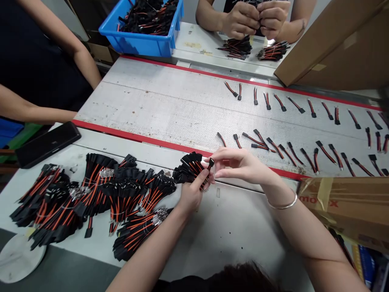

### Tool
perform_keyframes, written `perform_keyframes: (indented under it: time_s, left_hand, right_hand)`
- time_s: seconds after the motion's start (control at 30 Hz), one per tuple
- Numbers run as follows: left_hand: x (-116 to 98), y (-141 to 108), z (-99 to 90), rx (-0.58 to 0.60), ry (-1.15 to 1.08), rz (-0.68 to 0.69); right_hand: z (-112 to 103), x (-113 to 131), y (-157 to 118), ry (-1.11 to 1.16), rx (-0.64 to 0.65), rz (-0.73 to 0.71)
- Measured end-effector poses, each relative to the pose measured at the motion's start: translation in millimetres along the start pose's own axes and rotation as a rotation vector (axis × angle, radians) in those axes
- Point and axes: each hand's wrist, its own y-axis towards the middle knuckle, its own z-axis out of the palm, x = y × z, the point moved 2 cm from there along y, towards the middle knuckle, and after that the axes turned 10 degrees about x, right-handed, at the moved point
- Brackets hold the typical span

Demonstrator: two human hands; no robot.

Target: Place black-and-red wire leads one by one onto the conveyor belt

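A bundle of short red-and-black cables with black connectors (pixel 189 167) is held in my left hand (pixel 194 190), its fingers closed round the wires over the table edge near the belt. My right hand (pixel 238 164), with a silver bangle on the wrist, pinches at one black connector at the right side of that bundle. Left of my hands, several tied bundles of the same cables (pixel 121 196) lie piled on the white table (pixel 231 227). Single cables (pixel 281 150) lie spread in two rough rows on the belt beyond.
The grey conveyor belt (pixel 158 101) has red edges. A blue bin (pixel 139 42) of cables stands beyond it. Cardboard boxes (pixel 334 44) are at the right. A black case (pixel 48 144) lies at the left. A person's hands (pixel 258 18) work across the belt; another person's arms are at the left.
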Motion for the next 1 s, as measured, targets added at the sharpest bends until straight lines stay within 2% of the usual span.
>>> perform_keyframes:
  time_s: [0.17, 0.5, 0.7, 0.77, 0.83, 0.93, 1.0]
  left_hand:
    - [1.5, -0.9, 0.3, 0.033, 0.031, -0.016]
    - [1.2, -0.9, 0.5, 0.032, 0.037, -0.01]
    - [3.1, -1.0, -0.7, 0.001, 0.038, 0.005]
    - [3.8, -1.2, -1.4, -0.013, 0.061, 0.014]
    - [3.5, -1.3, -1.1, -0.002, 0.082, 0.018]
    - [2.6, -1.9, -0.6, 0.018, 0.105, -0.011]
    - [3.1, -2.8, -1.7, 0.027, 0.13, -0.035]
  right_hand:
    - [16.2, -7.1, 5.7, 0.172, -0.016, -0.063]
    - [16.0, -7.5, 4.8, 0.167, -0.058, -0.063]
    - [13.9, -11.4, 6.5, 0.139, -0.046, -0.012]
    - [3.7, -13.4, 6.4, 0.135, -0.13, 0.007]
    - [-14.3, -17.6, 4.3, 0.067, -0.322, 0.05]
    - [-45.0, -26.2, -2.4, -0.338, -0.634, 0.232]
    - [-58.1, -29.7, -6.8, -0.588, -0.732, 0.343]
